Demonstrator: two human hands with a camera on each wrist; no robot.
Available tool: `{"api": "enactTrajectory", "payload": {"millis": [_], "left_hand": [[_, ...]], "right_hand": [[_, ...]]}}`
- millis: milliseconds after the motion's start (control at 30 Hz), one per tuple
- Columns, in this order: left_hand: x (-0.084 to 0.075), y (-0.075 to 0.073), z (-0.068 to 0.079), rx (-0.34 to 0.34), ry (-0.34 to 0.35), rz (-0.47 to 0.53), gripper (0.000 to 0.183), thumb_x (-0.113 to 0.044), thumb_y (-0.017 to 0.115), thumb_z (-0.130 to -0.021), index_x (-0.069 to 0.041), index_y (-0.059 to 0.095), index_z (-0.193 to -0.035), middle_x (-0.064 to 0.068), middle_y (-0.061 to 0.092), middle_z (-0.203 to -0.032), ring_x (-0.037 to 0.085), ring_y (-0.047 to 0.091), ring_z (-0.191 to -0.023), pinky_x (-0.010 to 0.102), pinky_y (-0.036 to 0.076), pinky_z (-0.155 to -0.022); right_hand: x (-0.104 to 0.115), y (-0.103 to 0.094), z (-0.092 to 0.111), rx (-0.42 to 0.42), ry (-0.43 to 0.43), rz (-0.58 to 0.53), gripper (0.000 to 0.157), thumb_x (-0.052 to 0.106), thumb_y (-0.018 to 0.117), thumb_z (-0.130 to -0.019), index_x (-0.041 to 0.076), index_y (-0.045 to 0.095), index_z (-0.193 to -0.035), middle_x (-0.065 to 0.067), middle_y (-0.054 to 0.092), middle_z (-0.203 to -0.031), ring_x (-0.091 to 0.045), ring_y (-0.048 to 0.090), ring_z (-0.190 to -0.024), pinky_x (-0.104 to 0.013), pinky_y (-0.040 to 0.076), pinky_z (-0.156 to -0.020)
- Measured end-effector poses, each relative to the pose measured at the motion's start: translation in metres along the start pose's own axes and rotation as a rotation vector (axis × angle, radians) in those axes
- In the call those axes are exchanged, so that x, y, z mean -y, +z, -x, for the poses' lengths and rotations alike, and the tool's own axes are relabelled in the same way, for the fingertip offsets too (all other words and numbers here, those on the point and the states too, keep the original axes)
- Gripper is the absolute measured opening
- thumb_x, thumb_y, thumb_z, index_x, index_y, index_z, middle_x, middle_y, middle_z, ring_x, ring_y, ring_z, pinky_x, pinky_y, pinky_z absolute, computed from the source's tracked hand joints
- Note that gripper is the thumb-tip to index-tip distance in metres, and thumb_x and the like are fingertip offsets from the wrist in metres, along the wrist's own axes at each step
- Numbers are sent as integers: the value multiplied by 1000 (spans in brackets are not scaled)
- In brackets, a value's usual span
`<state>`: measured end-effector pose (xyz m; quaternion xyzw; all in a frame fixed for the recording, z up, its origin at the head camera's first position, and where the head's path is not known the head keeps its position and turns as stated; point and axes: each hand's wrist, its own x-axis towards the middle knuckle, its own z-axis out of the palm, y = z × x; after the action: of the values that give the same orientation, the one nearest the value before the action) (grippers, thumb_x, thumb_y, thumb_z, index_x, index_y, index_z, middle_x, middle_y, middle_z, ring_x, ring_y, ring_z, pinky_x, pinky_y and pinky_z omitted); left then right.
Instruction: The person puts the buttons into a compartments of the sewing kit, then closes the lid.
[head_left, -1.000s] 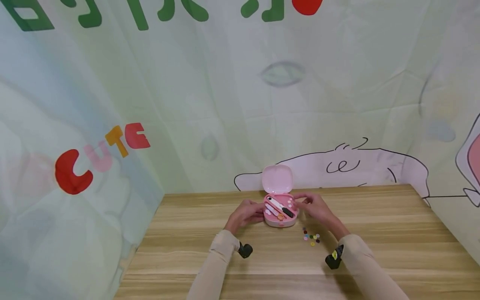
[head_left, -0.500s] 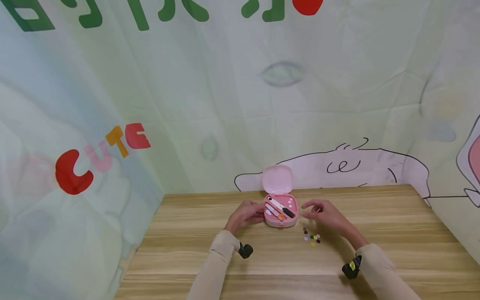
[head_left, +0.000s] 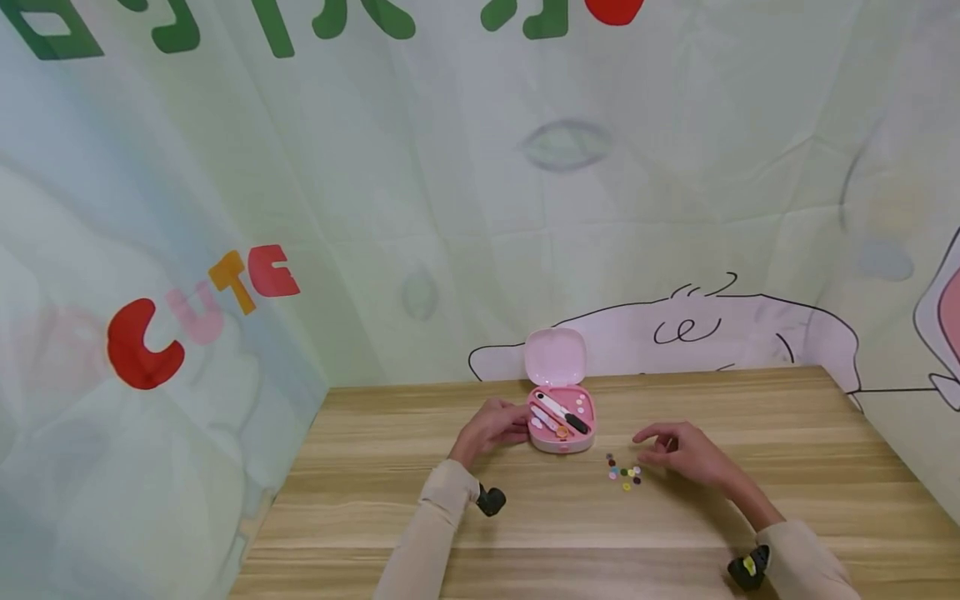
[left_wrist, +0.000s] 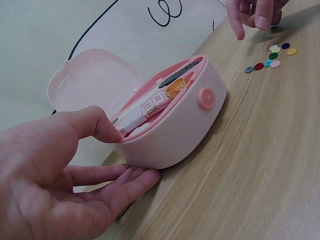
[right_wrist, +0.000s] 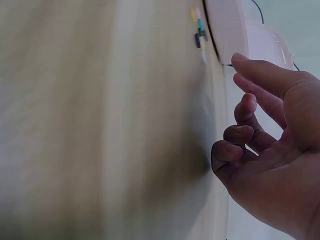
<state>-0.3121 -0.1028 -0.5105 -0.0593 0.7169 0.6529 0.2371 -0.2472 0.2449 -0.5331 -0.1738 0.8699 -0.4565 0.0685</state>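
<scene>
A pink sewing box (head_left: 562,444) stands on the table with its lid (head_left: 556,357) raised. Inside the box lie a tape measure (left_wrist: 155,101), a gold thimble (left_wrist: 176,88), a tool with a black end (head_left: 576,424) and a few white buttons (head_left: 581,403). My left hand (head_left: 491,429) holds the box at its left side, thumb on the rim and fingers low against the wall. Over the table, to the right of several loose coloured buttons (head_left: 624,472), hovers my right hand (head_left: 690,452). Its fingers are loosely bent, and nothing is in it.
The wooden table (head_left: 375,517) backs onto a printed cloth (head_left: 420,208) with cartoon drawings. The raised lid stands close to this cloth. Loose buttons lie in front and to the right of the box.
My right hand has drawn away from the box's right side, moving right and nearer, beside the loose buttons. The left hand and the box stay where they were.
</scene>
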Motion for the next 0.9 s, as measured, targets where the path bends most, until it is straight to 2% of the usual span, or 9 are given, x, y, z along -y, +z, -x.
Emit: {"api": "enactTrajectory", "payload": {"millis": [267,533,700,900], "left_hand": [[-2,0,3,3,3,2,23,-14,67,-101,7,70,-109,14,73,-96,19,70,-85,36,63,-87],[-2,0,2,4,1,-6,23,-14,66,-102,7,69,-110,14,73,-97,19,70,-86,36,62,-87],[-3,1,3,7,7,4,21,-12,65,-102,8,69,-108,13,72,-94,18,69,-84,35,63,-86],[-3,1,3,7,7,1,22,-13,65,-101,8,70,-107,13,72,-94,17,69,-83,35,63,-86]], "right_hand": [[-3,6,10,35,-25,34,29,17,83,-88,7,76,-115,1,57,-76,-11,49,-67,-21,43,-54],[-3,12,10,23,-100,131,12,13,80,-90,12,80,-103,8,58,-75,-5,48,-68,-21,41,-56],[-5,14,10,3,-123,133,7,12,81,-90,16,81,-96,10,60,-74,-5,50,-68,-21,43,-57],[-5,15,8,22,-116,113,8,9,80,-90,16,77,-93,9,57,-73,-6,49,-68,-21,42,-57]]}}
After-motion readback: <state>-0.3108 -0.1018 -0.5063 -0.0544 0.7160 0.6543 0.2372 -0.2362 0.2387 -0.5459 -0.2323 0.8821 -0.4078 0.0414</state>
